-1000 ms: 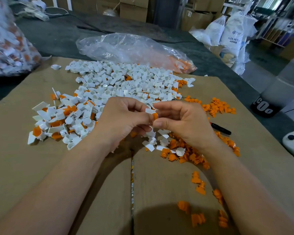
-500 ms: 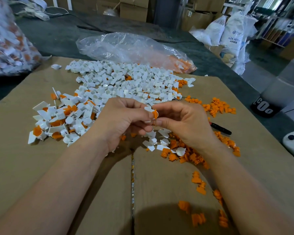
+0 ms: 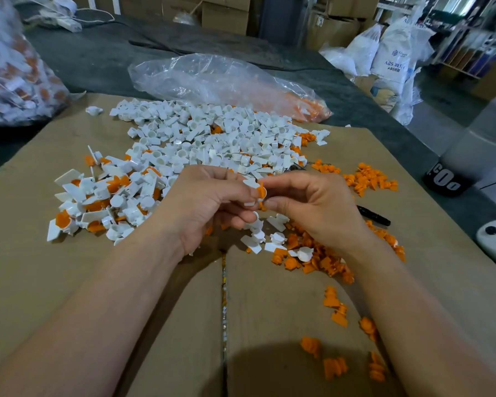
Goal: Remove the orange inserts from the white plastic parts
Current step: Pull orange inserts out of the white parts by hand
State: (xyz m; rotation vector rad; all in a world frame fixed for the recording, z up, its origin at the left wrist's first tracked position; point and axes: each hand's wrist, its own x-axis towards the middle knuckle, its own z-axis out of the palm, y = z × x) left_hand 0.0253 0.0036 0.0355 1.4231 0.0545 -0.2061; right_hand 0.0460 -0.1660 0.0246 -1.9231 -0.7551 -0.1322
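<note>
Orange round plastic insert point(image 3: 261, 192) held mid-air over brown cardboard sheet point(image 3: 69, 282), between both hands; left hand point(image 3: 209, 202), fingers curled, pinches small white plastic part point(image 3: 249, 183) touching it; right hand point(image 3: 315, 207) thumb and forefinger pinch the insert; from my remote seat I cannot tell if it is seated.

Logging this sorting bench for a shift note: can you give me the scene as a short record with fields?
surface: cardboard
left hand: grips white part
right hand: pinches orange insert at that part
far pile: white parts, little orange showing
near right: loose orange inserts
behind: clear bag
</note>
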